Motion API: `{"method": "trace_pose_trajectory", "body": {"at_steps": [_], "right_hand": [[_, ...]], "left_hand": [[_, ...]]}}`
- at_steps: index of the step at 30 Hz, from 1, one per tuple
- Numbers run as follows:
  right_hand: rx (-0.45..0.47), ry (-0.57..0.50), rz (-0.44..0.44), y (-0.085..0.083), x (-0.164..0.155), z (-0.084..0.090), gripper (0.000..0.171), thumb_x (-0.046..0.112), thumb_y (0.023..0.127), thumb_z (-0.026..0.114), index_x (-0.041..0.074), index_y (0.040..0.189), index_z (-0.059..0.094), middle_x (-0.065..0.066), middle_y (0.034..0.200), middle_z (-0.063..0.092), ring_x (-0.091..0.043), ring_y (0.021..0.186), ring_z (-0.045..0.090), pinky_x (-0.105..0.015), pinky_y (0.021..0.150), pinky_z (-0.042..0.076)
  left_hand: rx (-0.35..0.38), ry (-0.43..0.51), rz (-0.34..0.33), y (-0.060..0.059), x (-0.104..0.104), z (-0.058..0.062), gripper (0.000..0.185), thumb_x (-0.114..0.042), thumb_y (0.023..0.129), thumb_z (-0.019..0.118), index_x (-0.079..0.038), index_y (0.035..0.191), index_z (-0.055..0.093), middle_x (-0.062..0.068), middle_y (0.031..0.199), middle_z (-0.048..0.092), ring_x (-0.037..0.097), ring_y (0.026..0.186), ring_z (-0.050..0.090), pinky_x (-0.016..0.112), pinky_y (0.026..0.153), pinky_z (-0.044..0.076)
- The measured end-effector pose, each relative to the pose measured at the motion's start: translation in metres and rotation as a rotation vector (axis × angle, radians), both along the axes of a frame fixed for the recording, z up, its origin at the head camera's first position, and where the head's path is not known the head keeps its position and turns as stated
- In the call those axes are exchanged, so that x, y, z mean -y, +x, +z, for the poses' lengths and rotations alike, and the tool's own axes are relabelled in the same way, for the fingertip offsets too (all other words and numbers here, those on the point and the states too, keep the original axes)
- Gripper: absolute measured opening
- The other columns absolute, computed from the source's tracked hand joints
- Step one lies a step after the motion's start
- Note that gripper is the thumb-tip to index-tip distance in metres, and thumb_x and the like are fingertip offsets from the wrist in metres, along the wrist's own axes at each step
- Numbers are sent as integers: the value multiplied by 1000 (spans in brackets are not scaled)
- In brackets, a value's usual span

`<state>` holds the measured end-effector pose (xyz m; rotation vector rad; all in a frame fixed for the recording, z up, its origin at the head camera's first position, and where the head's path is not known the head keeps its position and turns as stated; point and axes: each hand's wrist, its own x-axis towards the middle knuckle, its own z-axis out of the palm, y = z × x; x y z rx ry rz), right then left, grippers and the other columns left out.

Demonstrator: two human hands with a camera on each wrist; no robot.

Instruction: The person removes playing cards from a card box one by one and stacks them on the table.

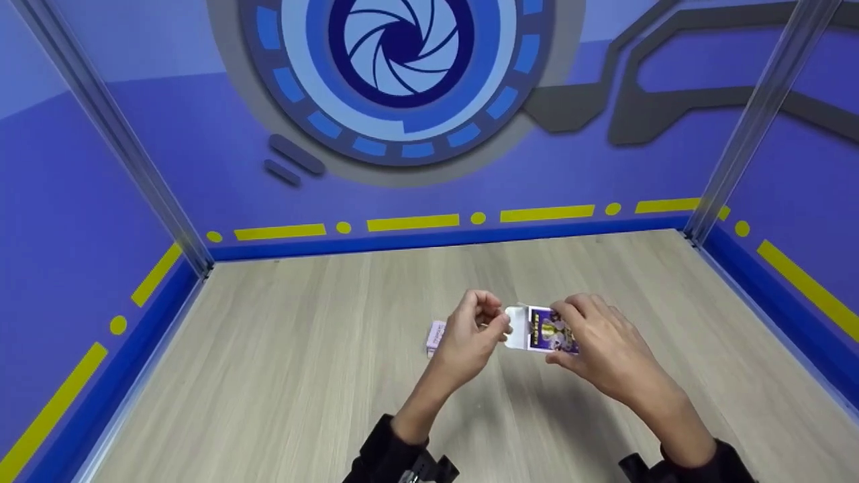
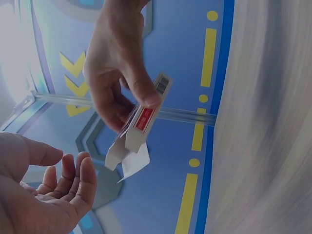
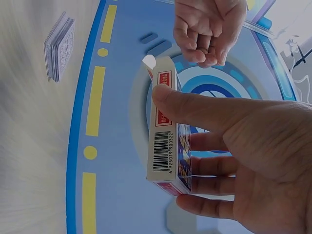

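Note:
My right hand [image 1: 607, 345] grips a small playing-card box [image 1: 551, 329] with a purple picture front, thumb along one narrow side. That side bears a red label and a barcode in the right wrist view, where the box [image 3: 163, 146] stands between thumb and fingers. Its end flap [image 1: 516, 327] is folded out toward my left hand [image 1: 470, 342]. In the left wrist view my left hand [image 2: 53, 190] is apart from the box, fingers loosely bent and holding nothing. A stack of cards [image 1: 435, 337] lies on the table, partly hidden behind the left hand; its patterned side [image 3: 59, 48] shows in the right wrist view.
The wood-grain table [image 1: 282, 376] is bounded by blue printed panels [image 1: 402, 201] at the back and both sides. Metal corner posts [image 1: 751, 127] rise where the panels meet. Dark cuffs with wrist gear [image 1: 429, 466] cover both wrists.

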<state>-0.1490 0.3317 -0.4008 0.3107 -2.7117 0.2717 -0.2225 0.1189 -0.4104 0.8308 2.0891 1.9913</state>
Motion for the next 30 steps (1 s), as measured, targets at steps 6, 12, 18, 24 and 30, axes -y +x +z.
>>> {"method": "trace_pose_trajectory", "body": {"at_steps": [6, 12, 18, 24, 30], "right_hand": [[-25, -3, 22, 1, 2, -2, 68, 31, 71, 97, 5, 125, 64, -12, 118, 61, -31, 106, 60, -53, 86, 53], [-65, 2, 61, 1, 4, -1, 68, 32, 71, 97, 6, 125, 64, -11, 118, 61, -29, 105, 61, -50, 84, 54], [-84, 18, 76, 2, 7, 0, 69, 33, 71, 97, 6, 125, 64, -10, 117, 61, -28, 103, 61, -48, 83, 54], [-99, 7, 88, 3, 10, 1, 69, 34, 72, 96, 6, 126, 63, -9, 118, 61, -26, 105, 60, -46, 82, 55], [-112, 0, 111, 3, 12, 2, 69, 33, 73, 95, 7, 128, 62, -9, 120, 61, -24, 105, 60, -44, 79, 56]], "left_hand": [[35, -45, -49, 1, -7, -7, 11, -2, 102, 59, -4, 111, 53, 4, 97, 58, 11, 85, 62, 29, 78, 58], [55, -114, -31, 1, -6, -10, 11, -6, 102, 62, -6, 111, 56, 2, 97, 58, 10, 83, 61, 26, 75, 57], [21, -171, 5, -2, -3, -15, 15, -12, 100, 66, -7, 110, 57, 1, 95, 57, 9, 82, 56, 21, 68, 51], [4, -224, 19, -4, -3, -18, 20, -12, 97, 71, -8, 110, 56, -1, 96, 57, 8, 84, 55, 20, 70, 47], [6, -215, 32, -6, -3, -17, 20, -8, 95, 72, -7, 110, 58, -1, 96, 59, 8, 85, 56, 20, 71, 48]]}}
